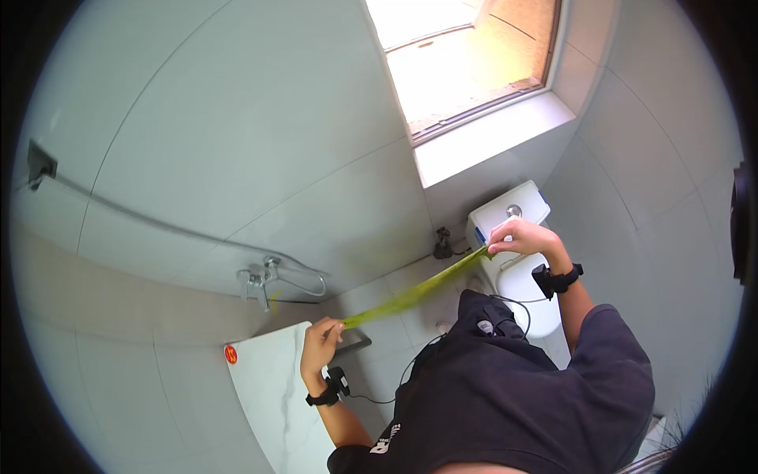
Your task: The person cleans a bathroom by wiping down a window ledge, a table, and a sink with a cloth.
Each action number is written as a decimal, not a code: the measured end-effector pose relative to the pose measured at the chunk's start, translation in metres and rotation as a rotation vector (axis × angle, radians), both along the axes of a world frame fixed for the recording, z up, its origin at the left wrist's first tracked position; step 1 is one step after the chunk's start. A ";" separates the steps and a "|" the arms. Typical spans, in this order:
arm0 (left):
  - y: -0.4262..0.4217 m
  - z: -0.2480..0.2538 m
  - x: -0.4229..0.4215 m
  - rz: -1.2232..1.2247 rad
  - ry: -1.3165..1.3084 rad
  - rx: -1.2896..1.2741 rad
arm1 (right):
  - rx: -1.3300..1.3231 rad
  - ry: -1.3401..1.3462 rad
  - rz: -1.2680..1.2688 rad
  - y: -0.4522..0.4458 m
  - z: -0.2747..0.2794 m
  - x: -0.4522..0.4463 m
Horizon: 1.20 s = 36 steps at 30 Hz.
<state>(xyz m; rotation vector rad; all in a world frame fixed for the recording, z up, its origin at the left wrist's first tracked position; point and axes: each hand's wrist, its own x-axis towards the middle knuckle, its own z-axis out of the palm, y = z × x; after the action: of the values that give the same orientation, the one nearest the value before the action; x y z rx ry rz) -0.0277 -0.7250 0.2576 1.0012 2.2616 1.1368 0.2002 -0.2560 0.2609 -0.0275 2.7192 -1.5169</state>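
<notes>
A yellow-green cloth [418,293] is stretched in a narrow, slightly sagging band between my two hands. My left hand [320,344] pinches its lower left end, close to a white marble-patterned surface [264,367]. The other end is pinched between the thumb and fingers of my right hand [521,235], which is raised in front of the toilet cistern [530,202]. Both hands are closed on the cloth. Black straps with small devices and cables sit around both wrists.
A white toilet [530,288] stands at the right, below a window [474,63] with a white sill [493,134]. On the left wall are a metal shower mixer [260,276] and its hose. A small dark object [444,243] lies beside the cistern.
</notes>
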 end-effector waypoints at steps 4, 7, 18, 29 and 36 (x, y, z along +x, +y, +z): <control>0.035 0.005 0.005 0.092 -0.228 -0.121 | 0.042 0.011 -0.240 0.019 -0.015 0.024; 0.079 0.002 0.005 0.075 -0.261 -0.157 | 0.161 0.023 -0.417 0.039 -0.027 0.042; 0.276 -0.062 0.036 -0.013 -0.377 -0.058 | 0.117 -0.067 -1.148 0.128 -0.088 0.068; 0.463 -0.106 0.004 0.419 -0.256 0.334 | -0.046 0.307 -1.355 0.253 -0.121 -0.061; 0.557 -0.179 -0.075 0.375 0.224 -0.237 | 0.658 0.227 -0.636 0.241 -0.225 -0.192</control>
<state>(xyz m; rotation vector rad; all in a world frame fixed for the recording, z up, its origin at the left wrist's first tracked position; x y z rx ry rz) -0.1022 -0.1682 0.0789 0.6547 2.7715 0.8958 0.0080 -0.0153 0.0361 0.7803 3.4682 -0.5942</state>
